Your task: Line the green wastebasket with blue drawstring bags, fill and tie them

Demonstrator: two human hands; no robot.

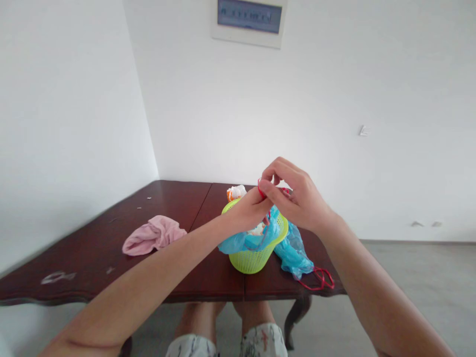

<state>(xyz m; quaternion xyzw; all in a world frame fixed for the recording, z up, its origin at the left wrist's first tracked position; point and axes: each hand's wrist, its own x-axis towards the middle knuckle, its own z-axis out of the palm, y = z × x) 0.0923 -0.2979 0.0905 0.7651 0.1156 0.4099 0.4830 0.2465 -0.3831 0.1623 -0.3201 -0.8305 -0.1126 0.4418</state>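
Left hand [245,210] and right hand [297,196] pinch a red cord [261,190].
Fingers clenched on it, above a lime-green basket [251,261] draped with a blue plastic bag [292,252].

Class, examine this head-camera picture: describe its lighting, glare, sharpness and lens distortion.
In the head view, soft, even light fills the white wall, casting no hard shadows; pale glare marks the polished dark-red wooden table; the thin red cord between the left hand and right hand looks sharp; wide-angle distortion stretches the left forearm and bends the table's edge.
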